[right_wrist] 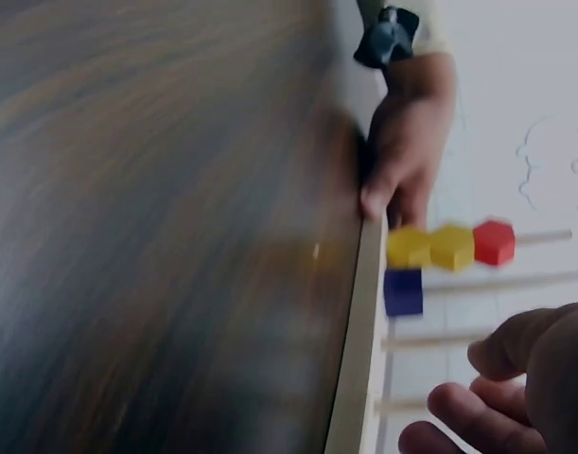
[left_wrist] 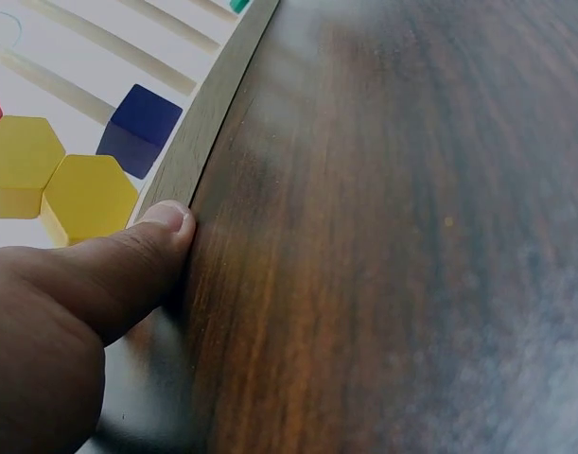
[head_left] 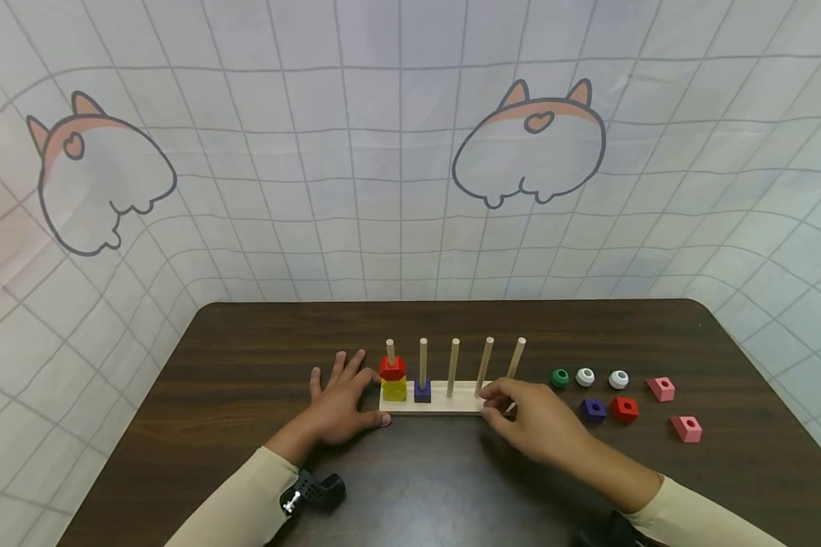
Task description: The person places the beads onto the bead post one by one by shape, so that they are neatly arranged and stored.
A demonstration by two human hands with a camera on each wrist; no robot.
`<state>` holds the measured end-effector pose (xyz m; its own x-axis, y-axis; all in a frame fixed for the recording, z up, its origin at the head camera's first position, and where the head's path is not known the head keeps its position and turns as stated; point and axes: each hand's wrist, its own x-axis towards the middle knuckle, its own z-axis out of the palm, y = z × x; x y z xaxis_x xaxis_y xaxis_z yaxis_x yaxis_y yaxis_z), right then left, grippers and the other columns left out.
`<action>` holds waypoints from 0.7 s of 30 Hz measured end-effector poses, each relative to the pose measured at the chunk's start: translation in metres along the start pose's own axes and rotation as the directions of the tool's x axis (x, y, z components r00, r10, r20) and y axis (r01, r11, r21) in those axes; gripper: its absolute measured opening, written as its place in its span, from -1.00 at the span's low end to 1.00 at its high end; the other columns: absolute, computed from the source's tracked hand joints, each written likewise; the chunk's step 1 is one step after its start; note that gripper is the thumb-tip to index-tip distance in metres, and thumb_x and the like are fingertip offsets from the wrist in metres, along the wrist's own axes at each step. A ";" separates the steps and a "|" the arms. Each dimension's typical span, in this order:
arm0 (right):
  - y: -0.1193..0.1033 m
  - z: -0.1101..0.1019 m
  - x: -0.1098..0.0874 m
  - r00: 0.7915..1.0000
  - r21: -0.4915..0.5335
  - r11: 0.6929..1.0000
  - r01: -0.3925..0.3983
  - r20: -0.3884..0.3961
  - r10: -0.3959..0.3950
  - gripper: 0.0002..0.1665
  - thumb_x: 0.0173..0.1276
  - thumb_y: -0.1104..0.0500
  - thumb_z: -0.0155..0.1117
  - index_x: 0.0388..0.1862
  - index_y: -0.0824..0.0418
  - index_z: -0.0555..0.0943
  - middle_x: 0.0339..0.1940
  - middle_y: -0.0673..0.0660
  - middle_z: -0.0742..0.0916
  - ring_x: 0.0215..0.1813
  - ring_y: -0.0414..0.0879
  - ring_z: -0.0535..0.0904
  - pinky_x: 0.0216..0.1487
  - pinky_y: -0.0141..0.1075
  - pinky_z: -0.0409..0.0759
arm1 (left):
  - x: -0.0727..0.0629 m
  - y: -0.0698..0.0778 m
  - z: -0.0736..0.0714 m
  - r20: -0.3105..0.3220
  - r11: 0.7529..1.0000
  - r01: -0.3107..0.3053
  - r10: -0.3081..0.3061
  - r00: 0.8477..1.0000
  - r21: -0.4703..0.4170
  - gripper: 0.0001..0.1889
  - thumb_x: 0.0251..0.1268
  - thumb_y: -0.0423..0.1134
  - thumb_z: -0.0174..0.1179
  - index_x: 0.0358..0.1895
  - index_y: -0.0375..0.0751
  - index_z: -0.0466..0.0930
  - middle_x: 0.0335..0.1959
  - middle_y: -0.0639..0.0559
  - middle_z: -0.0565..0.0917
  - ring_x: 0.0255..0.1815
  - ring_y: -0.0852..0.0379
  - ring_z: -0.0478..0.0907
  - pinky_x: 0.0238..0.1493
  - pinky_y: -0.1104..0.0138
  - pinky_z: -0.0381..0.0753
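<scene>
A pale wooden peg board [head_left: 441,408] lies on the table with a row of upright pegs. Its leftmost peg carries two yellow hexagonal blocks [right_wrist: 451,248] under a red hexagonal block [head_left: 393,368]. Around the second peg's base sits a dark blue block [head_left: 422,392]. My left hand [head_left: 338,406] rests at the board's left end, thumb against the front edge. By the two rightmost pegs is my right hand [head_left: 537,422]; its fingers are loosely bent and a gap shows between thumb and fingers. A green piece [left_wrist: 237,5], partly cut off, shows on the board's far end.
Right of the board lie a green bead [head_left: 559,378], two white beads [head_left: 584,377], a blue block [head_left: 593,411], a red block [head_left: 625,410] and two pink blocks [head_left: 687,429]. The dark wooden table [head_left: 260,342] ends at a patterned white cloth [head_left: 383,190] behind.
</scene>
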<state>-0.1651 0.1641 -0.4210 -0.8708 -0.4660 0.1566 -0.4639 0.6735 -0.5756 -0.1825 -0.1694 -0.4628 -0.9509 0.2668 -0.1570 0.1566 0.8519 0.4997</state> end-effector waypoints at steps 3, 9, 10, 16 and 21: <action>0.012 -0.009 -0.006 1.000 -0.058 0.998 -0.001 0.002 0.001 -0.80 0.37 0.17 0.44 -0.04 0.12 0.70 -0.29 -0.23 0.74 -0.24 -0.29 0.66 -0.24 -0.29 0.62 | 0.000 -0.001 0.001 -0.001 1.000 0.002 -0.002 1.000 0.000 -0.43 0.24 0.22 0.39 0.24 0.12 0.50 0.69 -0.14 -0.08 0.66 -0.25 -0.42 0.40 -0.36 -0.55; 0.038 -0.030 -0.017 0.999 -0.137 0.990 0.030 -0.023 -0.033 -0.73 0.32 0.17 0.50 -0.02 0.13 0.71 -0.19 -0.14 0.76 -0.12 -0.11 0.70 -0.13 -0.10 0.64 | 0.000 -0.002 0.002 -0.004 1.000 -0.002 0.002 1.000 -0.003 -0.43 0.24 0.22 0.40 0.23 0.12 0.50 0.69 -0.13 -0.07 0.66 -0.25 -0.42 0.40 -0.36 -0.55; 0.043 -0.033 -0.019 0.999 -0.147 0.989 0.031 -0.023 -0.035 -0.71 0.31 0.17 0.51 0.00 0.14 0.71 -0.17 -0.12 0.76 -0.08 -0.08 0.70 -0.08 -0.06 0.64 | 0.001 -0.002 0.002 -0.004 1.000 -0.003 0.003 1.000 -0.003 -0.43 0.24 0.22 0.40 0.23 0.12 0.50 0.69 -0.14 -0.07 0.66 -0.25 -0.42 0.40 -0.36 -0.55; 0.074 -0.047 -0.031 0.999 -0.188 0.981 0.044 -0.005 -0.046 -0.59 0.27 0.13 0.55 0.07 0.16 0.69 -0.05 0.01 0.76 0.07 0.07 0.67 0.07 0.07 0.62 | 0.000 -0.002 0.002 -0.004 1.000 -0.001 0.001 1.000 0.000 -0.43 0.24 0.22 0.39 0.24 0.12 0.49 0.69 -0.14 -0.07 0.66 -0.25 -0.42 0.40 -0.36 -0.55; 0.094 -0.057 -0.039 0.999 -0.206 0.977 0.053 -0.001 -0.054 -0.58 0.22 0.12 0.59 0.04 0.15 0.71 -0.02 0.02 0.74 0.10 0.10 0.65 0.10 0.11 0.60 | -0.001 -0.002 0.001 -0.002 1.000 -0.002 0.002 1.000 0.004 -0.42 0.25 0.23 0.38 0.25 0.12 0.49 0.69 -0.13 -0.09 0.66 -0.24 -0.42 0.40 -0.36 -0.56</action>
<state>-0.1835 0.2782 -0.4356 -0.8446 -0.5014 0.1879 -0.5327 0.7517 -0.3888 -0.1813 -0.1708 -0.4646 -0.9511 0.2676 -0.1544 0.1595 0.8533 0.4965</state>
